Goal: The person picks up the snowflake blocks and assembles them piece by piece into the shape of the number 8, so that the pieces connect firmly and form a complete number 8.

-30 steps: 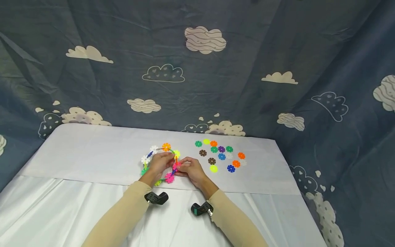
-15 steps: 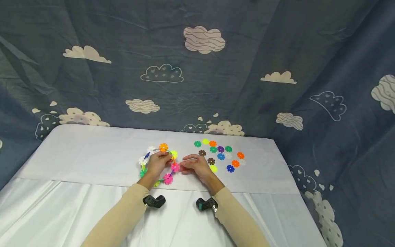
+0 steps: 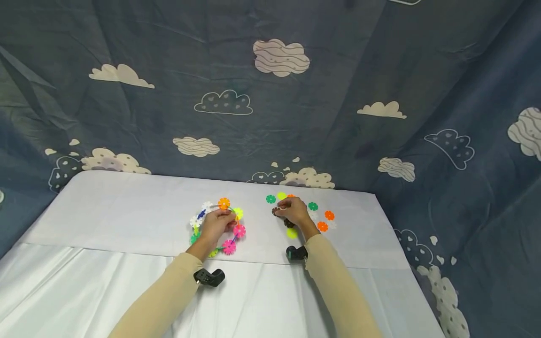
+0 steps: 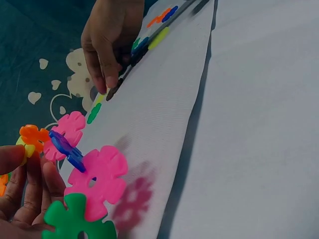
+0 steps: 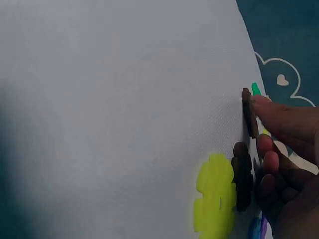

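Note:
My left hand (image 3: 216,227) pinches a yellow piece (image 4: 29,150) of a ring of interlocking flower-shaped plastic discs. Pink discs (image 3: 239,230), an orange disc (image 3: 224,203) and white discs (image 3: 196,221) belong to this ring; the hand hides part of it. A blue disc (image 4: 67,149) links two pink ones edge-on. To the right, my right hand (image 3: 296,212) reaches down among loose discs, its thumb and fingertips at the rim of a brown flower disc (image 5: 250,113). That disc is at the tabletop; whether it is lifted cannot be told.
Beside the right hand lie a second brown disc (image 5: 242,177) and a yellow disc (image 3: 292,233). Further loose discs include green (image 3: 313,206) and orange (image 3: 322,226). A white cloth covers the table (image 3: 127,211); a dark cloud-patterned curtain (image 3: 321,136) hangs behind it.
My right hand has let go of the pink disc on the ring and moved right to the loose brown disc. The left hand keeps hold of the ring, almost in place.

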A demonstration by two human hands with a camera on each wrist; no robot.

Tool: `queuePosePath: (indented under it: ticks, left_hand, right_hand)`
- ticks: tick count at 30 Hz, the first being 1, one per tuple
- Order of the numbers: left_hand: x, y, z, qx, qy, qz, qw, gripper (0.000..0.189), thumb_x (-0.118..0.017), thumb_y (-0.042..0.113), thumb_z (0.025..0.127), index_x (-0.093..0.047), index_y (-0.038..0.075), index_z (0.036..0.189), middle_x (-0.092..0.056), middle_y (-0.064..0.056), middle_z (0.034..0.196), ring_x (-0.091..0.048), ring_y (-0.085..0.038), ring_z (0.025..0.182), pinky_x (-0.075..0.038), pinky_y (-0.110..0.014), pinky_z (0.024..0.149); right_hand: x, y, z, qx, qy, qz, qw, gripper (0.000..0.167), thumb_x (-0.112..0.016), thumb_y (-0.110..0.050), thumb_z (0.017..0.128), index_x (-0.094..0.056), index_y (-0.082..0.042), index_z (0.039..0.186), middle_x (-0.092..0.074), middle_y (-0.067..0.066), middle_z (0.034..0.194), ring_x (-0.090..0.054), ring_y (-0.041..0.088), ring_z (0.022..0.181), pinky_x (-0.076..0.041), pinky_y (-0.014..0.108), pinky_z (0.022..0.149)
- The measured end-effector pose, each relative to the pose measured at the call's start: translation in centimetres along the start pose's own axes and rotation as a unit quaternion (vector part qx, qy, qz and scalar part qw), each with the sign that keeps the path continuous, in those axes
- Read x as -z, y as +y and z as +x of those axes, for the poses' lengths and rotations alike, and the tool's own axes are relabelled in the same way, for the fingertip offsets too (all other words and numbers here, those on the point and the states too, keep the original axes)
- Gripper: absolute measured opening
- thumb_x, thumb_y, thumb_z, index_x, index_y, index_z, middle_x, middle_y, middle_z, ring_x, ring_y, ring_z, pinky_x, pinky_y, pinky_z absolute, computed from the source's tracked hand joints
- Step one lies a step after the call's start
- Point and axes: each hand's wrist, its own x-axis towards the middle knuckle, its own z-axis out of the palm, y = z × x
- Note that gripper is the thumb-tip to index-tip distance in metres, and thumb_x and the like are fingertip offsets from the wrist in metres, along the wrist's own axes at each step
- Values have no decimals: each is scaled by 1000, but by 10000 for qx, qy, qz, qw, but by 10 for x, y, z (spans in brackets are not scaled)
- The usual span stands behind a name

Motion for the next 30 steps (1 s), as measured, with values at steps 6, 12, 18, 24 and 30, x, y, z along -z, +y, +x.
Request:
queuePosePath:
  ticks: [6,12,18,24,30]
  left_hand:
    - [-1,0,0,-30,-42,53,10000,25,-63,4,92,-58,-10,112,-69,-9,88,-62,-9,71,-54,-20,68]
    - [-1,0,-1,-7,-83,158,9998,24,-62,4,92,-58,-10,112,-69,-10,89,-62,-9,71,-54,-21,69]
    - [-7,-3,0,4,-130,203,9997,23,-63,4,92,-58,-9,111,-69,-11,89,-62,-10,71,-55,-22,69]
    - [-11,-5,2,-33,-175,191,9997,24,-64,4,92,-59,-9,111,-69,-11,90,-63,-9,72,-55,-21,69]
    - [-4,-2,-1,-47,-46,229,9997,22,-63,3,91,-58,-10,109,-69,-11,86,-62,-9,70,-54,-20,66]
  right_hand:
    - [0,-3,5,53,-280,-697,9972,24,-80,-11,80,-71,-4,101,-64,7,94,-55,23,89,-48,35,83]
    - [0,-6,5,113,-401,-813,9958,22,-80,-8,79,-66,-5,96,-63,6,87,-56,20,81,-50,31,78]
    - [5,-5,-2,228,-723,513,9958,19,-72,3,83,-60,-1,97,-62,9,76,-60,16,56,-51,25,52]
    - [-5,-14,-9,602,-1165,2637,9557,20,-57,2,95,-58,14,111,-68,12,88,-62,15,68,-56,25,62]
    - [-27,-47,-12,1046,-1449,3214,9299,28,-50,-7,100,-54,17,115,-63,7,90,-56,15,75,-51,23,70]
